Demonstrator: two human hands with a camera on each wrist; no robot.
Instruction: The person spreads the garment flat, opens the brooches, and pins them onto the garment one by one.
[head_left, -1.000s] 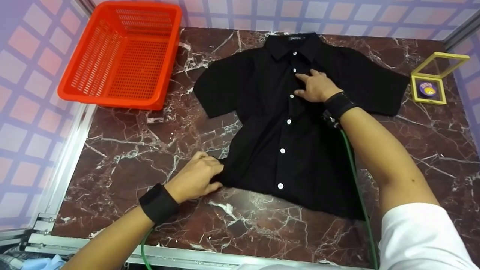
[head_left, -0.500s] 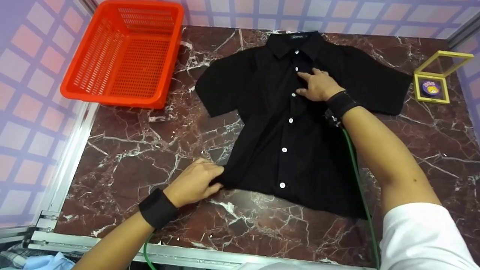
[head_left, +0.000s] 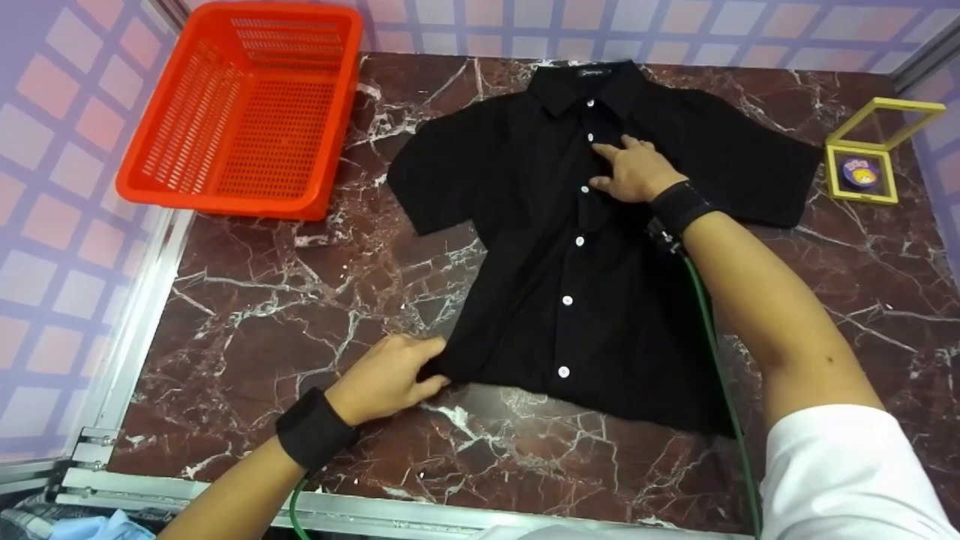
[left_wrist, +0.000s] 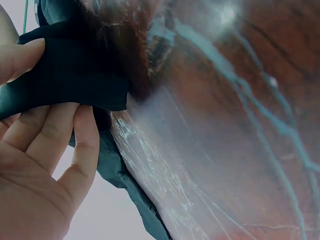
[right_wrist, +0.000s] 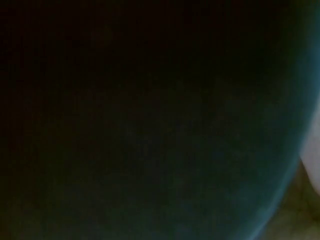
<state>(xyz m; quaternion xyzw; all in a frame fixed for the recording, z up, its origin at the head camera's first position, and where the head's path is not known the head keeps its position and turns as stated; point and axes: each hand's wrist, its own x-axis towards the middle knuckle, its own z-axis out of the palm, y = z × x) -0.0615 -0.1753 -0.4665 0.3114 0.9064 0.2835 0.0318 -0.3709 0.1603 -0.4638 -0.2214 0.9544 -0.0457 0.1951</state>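
Note:
A black short-sleeved shirt [head_left: 525,300] with white buttons lies front up on the marbled table [head_left: 262,360], its collar toward the back wall. At the shirt's lower left corner, my left hand [head_left: 390,375] pinches the hem. Close up in the left wrist view, thumb and fingers of the left hand [left_wrist: 45,150] hold the black cloth [left_wrist: 75,75] between them. My right hand [head_left: 637,172] rests on the chest beside the button line, index finger and thumb extended. Dark blur fills nearly all of the right wrist view, so that hand cannot be made out there.
An orange-red plastic basket [head_left: 335,142] stands at the back left. To the right of the shirt sits an open yellow-framed case [head_left: 832,176] with a round purple item [head_left: 859,174] inside. A green cable [head_left: 712,345] runs from the right wrist across the shirt's side.
My left hand has shifted slightly toward the front with the hem corner, and the shirt's left side edge is straighter. My right hand stays at the chest.

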